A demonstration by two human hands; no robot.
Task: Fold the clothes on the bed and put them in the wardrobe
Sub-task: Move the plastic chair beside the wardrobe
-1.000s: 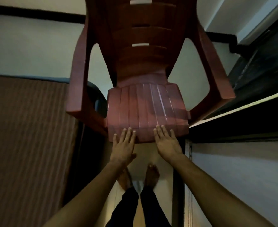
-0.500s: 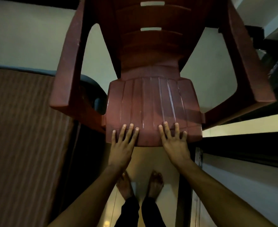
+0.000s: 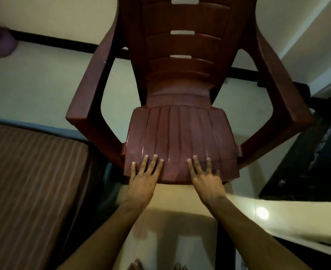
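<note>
Clothes were nowhere in the head view at this moment, folded or unfolded, so their place could not be told. Both hands were busy with something else. The left hand (image 3: 142, 183) lay flat on the front edge of a dark red plastic chair (image 3: 180, 137), fingers straight and spread, gripping nothing. The right hand (image 3: 206, 181) lay beside it on the same edge, also flat with fingers straight, a bare strip of seat between the two.

Compared with a second before, the hands kept their hold on the seat front, but the chair filled more of the view: its armrests had spread toward the frame edges and its slotted back rose higher. The feet (image 3: 157, 266), which had stood plainly below the seat, had slid to the bottom edge. That suggested the person had leaned closer or pushed the chair forward.

Outward from the chair, a brown striped bed cover (image 3: 30, 182) lay to the left, with no garment on the part that showed. A pale floor (image 3: 43, 78) ran behind the chair. A dark glossy surface (image 3: 312, 162) stood to the right; whether it belonged to the wardrobe could not be told.

Judged from this, folding was not under way; the person seemed to be shifting the chair aside.
</note>
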